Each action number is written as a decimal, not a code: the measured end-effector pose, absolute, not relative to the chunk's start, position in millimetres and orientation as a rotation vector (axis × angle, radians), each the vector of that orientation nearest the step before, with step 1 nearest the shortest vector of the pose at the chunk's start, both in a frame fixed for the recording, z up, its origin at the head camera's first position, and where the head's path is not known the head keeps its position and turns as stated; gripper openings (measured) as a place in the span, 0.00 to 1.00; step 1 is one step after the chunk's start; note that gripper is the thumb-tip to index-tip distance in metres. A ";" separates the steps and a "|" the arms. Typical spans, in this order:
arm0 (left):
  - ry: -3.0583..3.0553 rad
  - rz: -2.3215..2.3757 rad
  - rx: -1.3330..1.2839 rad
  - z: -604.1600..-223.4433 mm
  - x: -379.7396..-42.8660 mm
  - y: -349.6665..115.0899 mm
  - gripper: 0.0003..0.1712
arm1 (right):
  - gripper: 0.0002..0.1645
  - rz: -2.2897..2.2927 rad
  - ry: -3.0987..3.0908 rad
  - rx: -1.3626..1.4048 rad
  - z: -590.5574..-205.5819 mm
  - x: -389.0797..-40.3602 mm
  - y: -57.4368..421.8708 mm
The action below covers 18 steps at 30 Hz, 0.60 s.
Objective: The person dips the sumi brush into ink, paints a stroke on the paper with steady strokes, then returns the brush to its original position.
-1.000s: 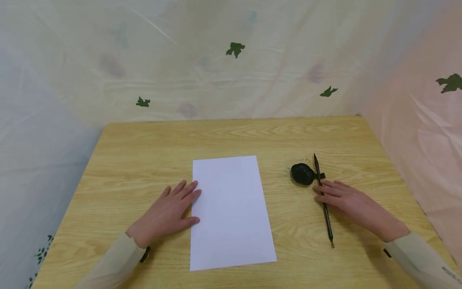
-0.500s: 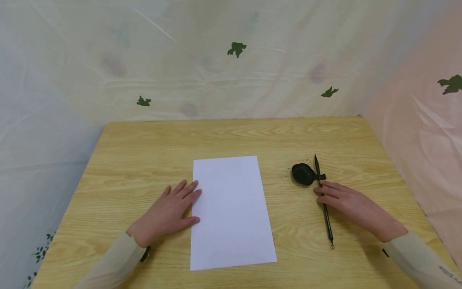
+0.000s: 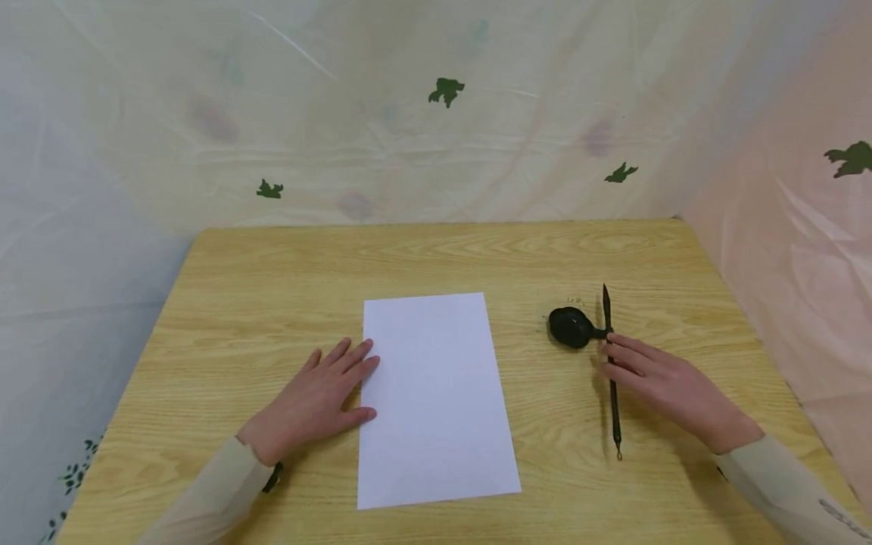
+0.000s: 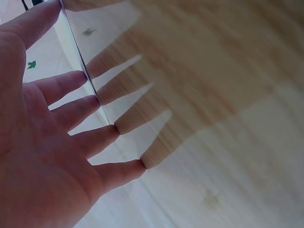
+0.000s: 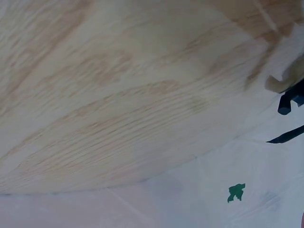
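In the head view a blank white sheet of paper [image 3: 436,424] lies on the wooden table. My left hand [image 3: 309,409] rests with spread, straight fingers, their tips on the sheet's left edge. To the right of the paper my right hand [image 3: 671,390] pinches a dark writing brush [image 3: 615,412] around its shaft. The brush's pointed tip faces away from me, and a shadow runs beside the shaft. Just left of that hand sits a small black ink dish [image 3: 571,328], its short handle under the brush. The right wrist view catches only the brush tip [image 5: 287,136] and the handle end [image 5: 285,105].
The wood-grain table [image 3: 232,303] reaches back to a pale cloth curtain [image 3: 381,129] with green bird shapes. Another cloth [image 3: 797,250], pinkish, hangs along the right side. Small dark specks mark the tabletop around the dish.
The brush has turned straighter and shifted slightly to the right at its tip, and its shadow now stands apart from it. My right fingers have drawn in around it. The left hand stays put.
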<state>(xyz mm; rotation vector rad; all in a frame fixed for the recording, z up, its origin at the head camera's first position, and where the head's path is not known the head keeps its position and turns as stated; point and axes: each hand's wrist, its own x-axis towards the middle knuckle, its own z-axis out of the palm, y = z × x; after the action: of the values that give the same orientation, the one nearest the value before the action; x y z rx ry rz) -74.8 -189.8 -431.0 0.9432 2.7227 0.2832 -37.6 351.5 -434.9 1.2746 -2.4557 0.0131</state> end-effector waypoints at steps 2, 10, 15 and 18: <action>2.722 0.280 0.941 -431.4 -74.5 -190.4 0.46 | 0.36 0.032 -2.466 1.246 -431.7 -35.7 351.3; 2.727 0.290 0.944 -432.9 -74.1 -192.2 0.45 | 0.34 0.137 -2.473 1.086 -423.7 -31.0 345.2; 2.725 0.285 0.949 -433.4 -75.0 -192.0 0.45 | 0.27 0.234 -2.365 1.034 -419.8 -32.0 337.9; 2.721 0.283 0.946 -432.8 -75.1 -191.8 0.45 | 0.25 0.295 -2.319 1.004 -415.7 -32.9 332.8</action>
<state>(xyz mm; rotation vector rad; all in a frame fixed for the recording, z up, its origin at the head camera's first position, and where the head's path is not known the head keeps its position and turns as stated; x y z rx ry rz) -75.1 -191.8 -432.8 0.9462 2.7207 0.2832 -32.9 332.8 -415.7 1.0039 -2.3188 0.2955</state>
